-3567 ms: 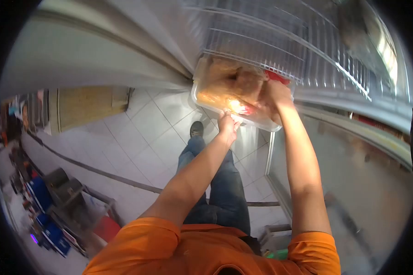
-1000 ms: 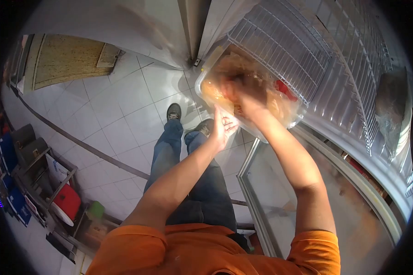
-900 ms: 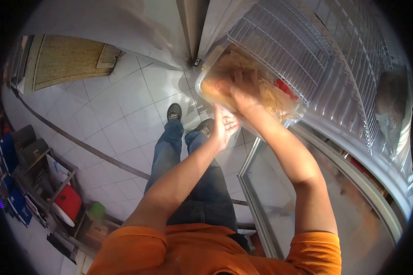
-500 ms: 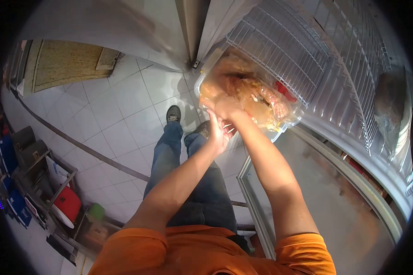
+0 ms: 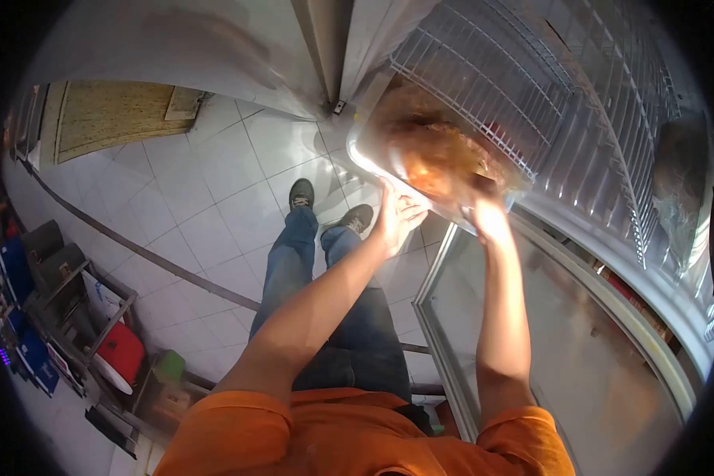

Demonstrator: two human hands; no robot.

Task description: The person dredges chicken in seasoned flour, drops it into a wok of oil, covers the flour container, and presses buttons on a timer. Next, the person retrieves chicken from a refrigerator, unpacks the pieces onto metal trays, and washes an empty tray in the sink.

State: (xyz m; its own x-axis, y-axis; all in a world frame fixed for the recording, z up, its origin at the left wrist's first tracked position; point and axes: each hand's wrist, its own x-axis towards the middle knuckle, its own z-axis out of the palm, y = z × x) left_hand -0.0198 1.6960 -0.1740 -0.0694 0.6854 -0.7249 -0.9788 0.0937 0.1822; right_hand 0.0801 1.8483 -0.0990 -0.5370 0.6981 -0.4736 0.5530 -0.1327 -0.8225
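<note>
A clear plastic bin [image 5: 360, 159] stands tilted at the front of a wire shelf, with plastic bags of orange and pinkish food [image 5: 428, 163] inside; the contents are blurred. My left hand [image 5: 397, 220] grips the bin's near rim, thumb up at the edge and fingers at the underside. Toward the near right corner, my right hand [image 5: 490, 219] is closed on the bin's edge; glare and motion blur its fingers, which are partly hidden.
White wire shelves [image 5: 484, 75] rise behind the bin inside a refrigerator. A bagged item [image 5: 681, 182] is at far right. A glass-panelled door [image 5: 579, 341] stands at lower right. A rack with a red item [image 5: 120, 357] is on the left, above the tiled floor [image 5: 206, 198].
My right hand has left the bagged food and moved right to the bin's near right edge. My left hand has shifted slightly right along the rim. The bin has moved a little.
</note>
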